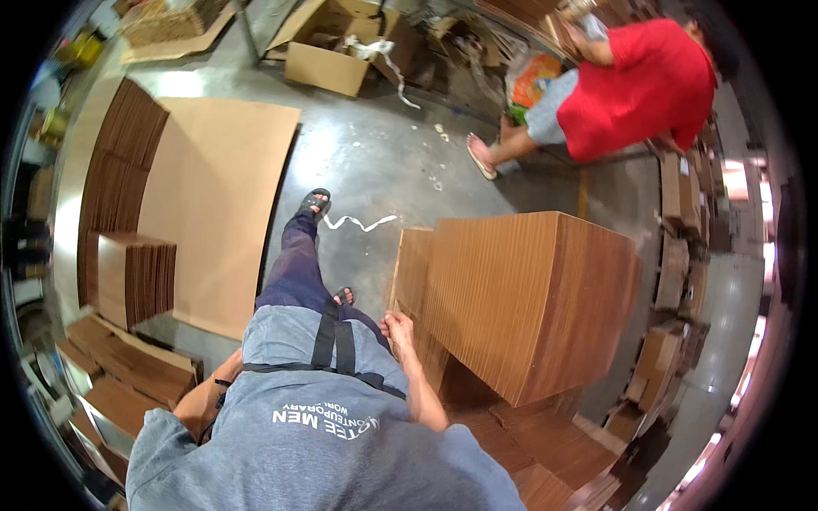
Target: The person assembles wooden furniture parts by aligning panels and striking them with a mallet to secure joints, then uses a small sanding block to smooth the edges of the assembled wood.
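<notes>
My right hand [398, 330] hangs beside my right hip with its fingers curled closed. Whether anything thin lies inside them cannot be made out. Nearest to it, on the right, stands a tall stack of brown cardboard sheets [490, 294], their edges showing as fine parallel lines. A lighter upright cardboard piece [413, 264] borders the stack's near left side. My left forearm [203, 399] bends in at my waist, and the left hand is hidden behind my body.
A large flat cardboard sheet [217, 204] lies left, with stacked brown cardboard [136, 277] around it. White strapping [358, 224] curls on the floor ahead. An open carton [328, 68] stands farther off. A person in a red shirt [639, 85] stands far right beside shelving.
</notes>
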The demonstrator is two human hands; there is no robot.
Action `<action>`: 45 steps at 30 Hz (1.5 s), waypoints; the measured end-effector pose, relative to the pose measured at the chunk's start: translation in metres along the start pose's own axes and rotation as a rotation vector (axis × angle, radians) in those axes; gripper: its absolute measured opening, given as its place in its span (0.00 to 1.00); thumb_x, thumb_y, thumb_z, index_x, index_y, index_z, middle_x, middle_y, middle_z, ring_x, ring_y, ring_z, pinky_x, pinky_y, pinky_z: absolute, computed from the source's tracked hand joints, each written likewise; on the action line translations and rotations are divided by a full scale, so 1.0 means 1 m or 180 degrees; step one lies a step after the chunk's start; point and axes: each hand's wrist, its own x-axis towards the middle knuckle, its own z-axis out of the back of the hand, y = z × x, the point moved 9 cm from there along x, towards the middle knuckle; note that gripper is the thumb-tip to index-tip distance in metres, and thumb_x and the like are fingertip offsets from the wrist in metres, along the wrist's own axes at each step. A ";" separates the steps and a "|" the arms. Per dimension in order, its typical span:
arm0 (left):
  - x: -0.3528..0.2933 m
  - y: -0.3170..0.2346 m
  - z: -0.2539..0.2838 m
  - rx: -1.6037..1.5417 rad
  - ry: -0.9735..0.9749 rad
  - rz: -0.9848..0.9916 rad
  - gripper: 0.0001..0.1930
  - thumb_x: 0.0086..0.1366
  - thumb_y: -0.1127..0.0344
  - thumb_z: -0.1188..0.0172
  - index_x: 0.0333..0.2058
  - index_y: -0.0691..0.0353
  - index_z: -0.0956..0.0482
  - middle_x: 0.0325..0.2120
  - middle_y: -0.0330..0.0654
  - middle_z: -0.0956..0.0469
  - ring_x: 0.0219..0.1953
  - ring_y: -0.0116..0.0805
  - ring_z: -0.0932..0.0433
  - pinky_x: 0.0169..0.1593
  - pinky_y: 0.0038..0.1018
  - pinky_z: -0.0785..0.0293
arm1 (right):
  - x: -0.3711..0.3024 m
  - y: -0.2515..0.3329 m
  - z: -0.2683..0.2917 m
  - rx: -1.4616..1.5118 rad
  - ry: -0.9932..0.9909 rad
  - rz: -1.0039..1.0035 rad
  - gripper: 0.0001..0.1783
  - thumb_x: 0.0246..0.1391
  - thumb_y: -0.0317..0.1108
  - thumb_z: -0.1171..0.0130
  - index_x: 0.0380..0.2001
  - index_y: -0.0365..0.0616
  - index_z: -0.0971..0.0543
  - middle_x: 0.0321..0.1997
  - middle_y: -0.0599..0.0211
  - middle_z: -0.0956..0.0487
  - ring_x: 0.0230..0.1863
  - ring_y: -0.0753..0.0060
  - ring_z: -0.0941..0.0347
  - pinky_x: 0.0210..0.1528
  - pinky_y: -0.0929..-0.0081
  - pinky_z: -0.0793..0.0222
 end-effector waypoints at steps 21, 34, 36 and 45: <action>0.235 -0.437 0.039 0.1751 0.0926 -0.0501 0.11 0.59 0.72 0.50 0.33 0.66 0.18 0.22 0.39 0.23 0.21 0.27 0.27 0.24 0.25 0.31 | 0.001 -0.027 -0.145 0.1128 -0.1694 -0.0454 0.10 0.54 0.36 0.46 0.34 0.48 0.17 0.33 0.60 0.19 0.34 0.59 0.23 0.38 0.65 0.27; 0.312 -0.536 -0.105 0.2780 0.2924 -0.1995 0.20 0.60 0.55 0.42 0.36 0.71 0.18 0.30 0.46 0.19 0.33 0.35 0.22 0.39 0.32 0.25 | 0.062 -0.025 -0.155 0.0557 -0.2724 -0.0810 0.17 0.52 0.48 0.45 0.37 0.51 0.15 0.39 0.58 0.18 0.41 0.51 0.21 0.44 0.59 0.26; 0.303 -0.551 -0.130 0.2691 0.3485 -0.2082 0.22 0.59 0.53 0.41 0.37 0.72 0.18 0.30 0.47 0.19 0.33 0.36 0.21 0.40 0.32 0.25 | 0.049 -0.034 -0.168 0.0783 -0.2905 -0.0822 0.20 0.51 0.52 0.44 0.38 0.51 0.15 0.36 0.60 0.17 0.39 0.54 0.20 0.42 0.61 0.26; 0.306 -0.519 -0.213 0.3324 0.4218 -0.1630 0.24 0.58 0.53 0.37 0.45 0.69 0.20 0.35 0.46 0.18 0.38 0.37 0.20 0.43 0.32 0.24 | 0.003 -0.039 -0.161 0.1612 -0.3014 -0.0109 0.18 0.50 0.49 0.44 0.36 0.50 0.15 0.41 0.59 0.18 0.45 0.56 0.22 0.45 0.64 0.27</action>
